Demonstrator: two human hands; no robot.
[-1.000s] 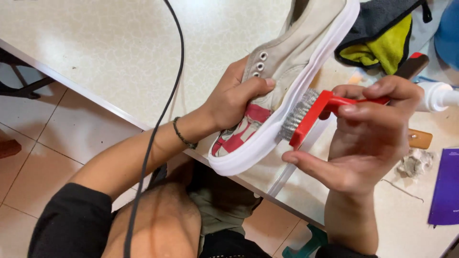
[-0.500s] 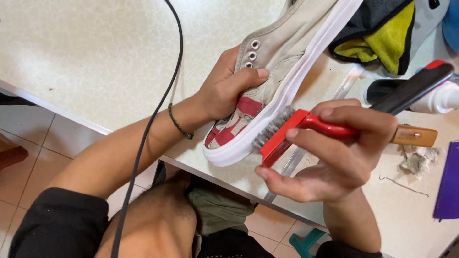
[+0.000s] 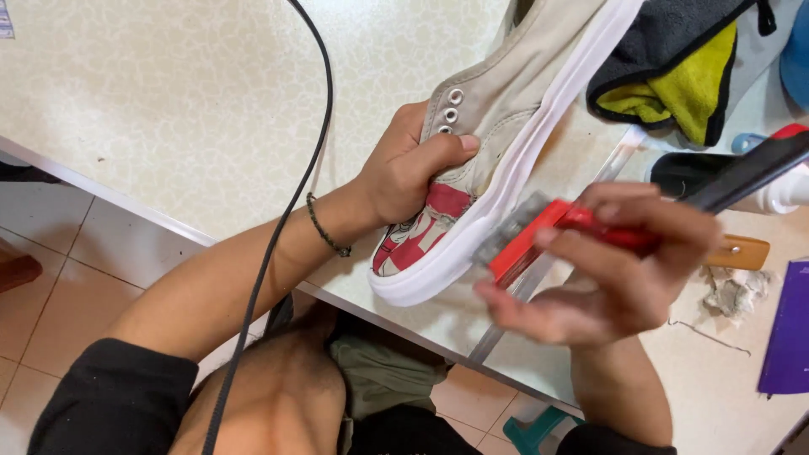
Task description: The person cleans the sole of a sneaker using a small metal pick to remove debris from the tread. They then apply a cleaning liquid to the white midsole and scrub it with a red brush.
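My left hand point(image 3: 413, 164) grips a beige canvas shoe point(image 3: 514, 101) with a white rubber sole and a red-and-white toe, holding it tilted over the table's front edge. My right hand point(image 3: 611, 270) is closed on a red-handled brush point(image 3: 548, 236). Its bristles press against the white sole rim near the toe. The brush and my right hand look motion-blurred.
A pale patterned table point(image 3: 185, 93) carries a grey-and-yellow cloth point(image 3: 674, 76), a black-handled tool point(image 3: 742, 173), a wooden handle point(image 3: 742, 253), crumpled paper point(image 3: 733, 291) and a purple sheet point(image 3: 788, 337). A black cable point(image 3: 291, 194) hangs across my left arm. Tiled floor lies below left.
The red brush slid along the white sole rim toward the toe, then a little back. The shoe stayed in my left hand's grip and shifted slightly in view.
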